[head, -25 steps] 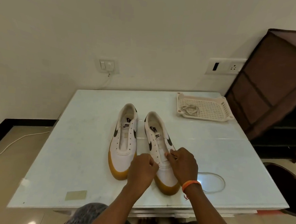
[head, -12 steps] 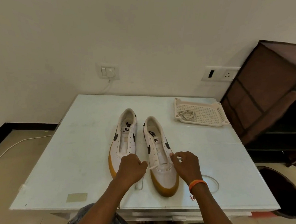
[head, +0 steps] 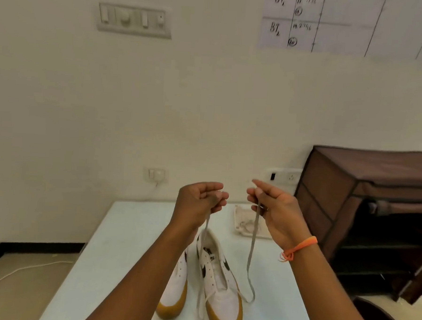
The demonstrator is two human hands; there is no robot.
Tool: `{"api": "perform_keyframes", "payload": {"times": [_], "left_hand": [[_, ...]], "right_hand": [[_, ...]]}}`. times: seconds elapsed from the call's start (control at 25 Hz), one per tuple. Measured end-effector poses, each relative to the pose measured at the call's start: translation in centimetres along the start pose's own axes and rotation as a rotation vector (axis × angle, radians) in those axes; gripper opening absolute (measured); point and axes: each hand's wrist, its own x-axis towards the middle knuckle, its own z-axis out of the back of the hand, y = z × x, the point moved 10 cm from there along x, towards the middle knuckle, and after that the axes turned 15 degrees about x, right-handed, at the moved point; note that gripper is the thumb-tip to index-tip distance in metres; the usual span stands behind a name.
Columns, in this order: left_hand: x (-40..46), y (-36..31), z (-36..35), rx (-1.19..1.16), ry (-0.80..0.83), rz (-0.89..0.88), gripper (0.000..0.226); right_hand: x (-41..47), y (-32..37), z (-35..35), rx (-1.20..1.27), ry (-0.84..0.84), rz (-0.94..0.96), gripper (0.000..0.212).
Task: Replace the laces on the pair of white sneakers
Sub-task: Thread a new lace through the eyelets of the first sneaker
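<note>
Head view: at centre frame, left hand (head: 198,199) and right hand (head: 273,209) raised level, each grip pinching one end of the lace (head: 251,250), both strands hanging down to the lower centre. Threaded through the lowest eyelets of the right-hand sneaker (head: 219,280) on the counter (head: 117,248), toe toward the bottom edge; other sneaker (head: 176,287) touching its left side, unlaced. Tray (head: 244,225) behind, holding more lace. Likely evening the two ends after the first pass; next, crossing each end into the following eyelets, keeping lengths matched.
</note>
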Motion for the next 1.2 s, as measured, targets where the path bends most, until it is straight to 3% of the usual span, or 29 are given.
{"api": "perform_keyframes", "payload": {"times": [0.2, 0.44, 0.64, 0.88, 1.2], "left_hand": [[-1.7, -11.6, -0.7, -0.213, -0.026, -0.174, 0.018], [-3.6, -18.5, -0.2, -0.229, -0.121, -0.273, 0.012], [-4.4, -20.5, -1.0, -0.101, -0.17, -0.287, 0.01], [-4.7, -21.0, -2.0, -0.123, -0.144, -0.246, 0.01], [-3.7, -21.9, -2.4, -0.045, -0.16, -0.268, 0.013]], "right_hand": [[-1.9, 11.4, -7.8, 0.098, 0.104, 0.193, 0.023], [-4.7, 15.2, -10.9, 0.1, 0.072, 0.331, 0.02], [-6.3, 16.5, -11.3, 0.058, -0.001, 0.458, 0.02], [-6.3, 16.4, -11.1, 0.186, -0.026, 0.419, 0.015], [-5.8, 16.9, -10.7, 0.183, -0.043, 0.416, 0.011]]}}
